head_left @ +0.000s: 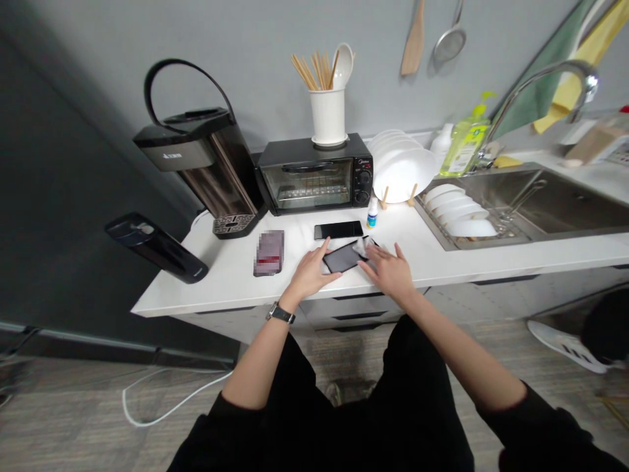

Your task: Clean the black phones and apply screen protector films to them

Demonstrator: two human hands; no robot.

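Observation:
A dark-screened smartphone (pixel 342 258) lies slanted on the white counter. My left hand (pixel 312 270) holds its left end between thumb and forefinger. A crumpled white tissue (pixel 362 246) is pressed on the phone's right end under the fingertips of my right hand (pixel 391 270), partly hiding that end. Just behind lies a second black phone (pixel 339 230), flat and untouched. Beyond its right end stands a small white bottle (pixel 372 215) with a blue and yellow label. To the left of my left hand is a purplish, pixelated flat item (pixel 269 253).
A hot water dispenser (pixel 211 170), a dark tumbler (pixel 162 252) and a toaster oven (pixel 314 177) stand behind and left. White plates (pixel 403 167) fill a rack beside the sink (pixel 555 196). The counter's front edge (pixel 246 303) runs close to my wrists. Someone's shoe (pixel 565 344) shows at right.

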